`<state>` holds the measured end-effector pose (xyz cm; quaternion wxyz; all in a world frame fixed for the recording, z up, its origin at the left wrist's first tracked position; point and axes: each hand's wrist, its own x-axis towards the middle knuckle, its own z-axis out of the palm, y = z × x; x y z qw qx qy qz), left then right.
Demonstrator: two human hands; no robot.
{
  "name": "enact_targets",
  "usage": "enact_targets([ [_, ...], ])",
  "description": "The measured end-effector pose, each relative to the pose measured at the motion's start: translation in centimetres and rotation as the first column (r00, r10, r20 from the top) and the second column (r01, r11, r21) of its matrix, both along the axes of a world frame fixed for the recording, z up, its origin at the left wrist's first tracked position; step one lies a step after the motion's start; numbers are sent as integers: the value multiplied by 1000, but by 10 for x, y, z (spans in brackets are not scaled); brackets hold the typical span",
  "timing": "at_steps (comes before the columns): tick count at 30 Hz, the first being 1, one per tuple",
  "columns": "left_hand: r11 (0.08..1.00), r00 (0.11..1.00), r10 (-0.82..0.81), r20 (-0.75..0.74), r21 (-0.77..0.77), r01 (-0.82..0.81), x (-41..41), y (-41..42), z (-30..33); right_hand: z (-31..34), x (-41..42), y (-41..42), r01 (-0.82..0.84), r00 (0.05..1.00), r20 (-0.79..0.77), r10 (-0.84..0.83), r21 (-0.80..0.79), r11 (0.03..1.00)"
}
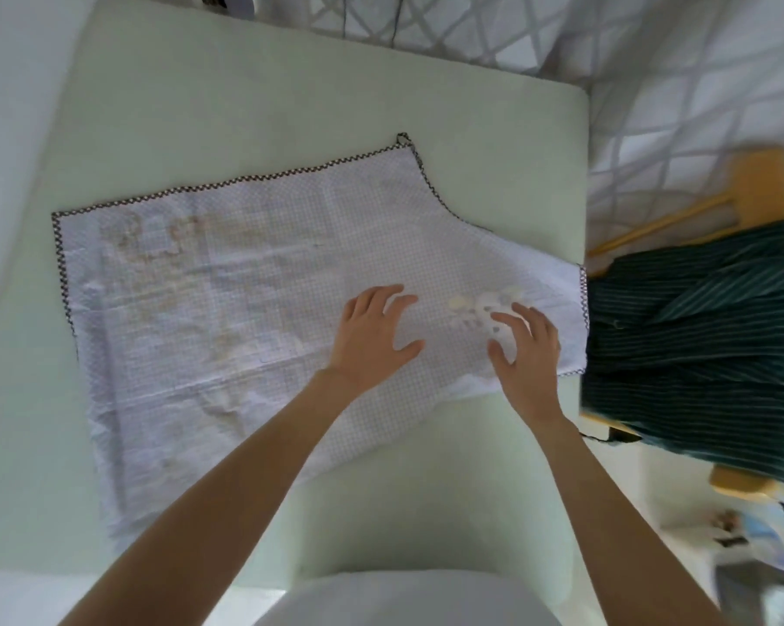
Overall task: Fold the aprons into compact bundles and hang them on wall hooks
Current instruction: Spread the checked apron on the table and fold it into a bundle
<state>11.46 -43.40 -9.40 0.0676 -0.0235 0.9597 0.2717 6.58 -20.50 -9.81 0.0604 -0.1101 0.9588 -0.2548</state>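
Lying flat, white checked apron (pixel 227 286) with dark trim.

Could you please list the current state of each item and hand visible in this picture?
white checked apron: spread flat on the pale cushion, not yet bundled
left hand: open, fingers spread on the apron
right hand: open, resting on the apron
dark striped cloth: draped over a wooden stand
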Motion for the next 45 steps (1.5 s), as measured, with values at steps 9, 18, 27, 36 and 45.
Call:
enact_targets([
  [9,996,997,-13,80,-85,20,-7,120,-8,8,-74,96,271,956,-96,-278,-87,959],
  [18,941,932,293,211,-239,-241,-17,160,-22,-20,-172,119,-217,973,126,196,182,959],
  [27,951,927,302,222,-140,-276,-18,157,-29,5,-225,115,-159,964,194,184,-136,978],
  [36,777,773,629,-77,77,-625,66,148,11,16,-86,92,-547,810,107,576,-216,809],
  [45,672,687,726,20,-228,-704,202,99,-16,-15,57,18,-824,557,64,828,171,540],
])
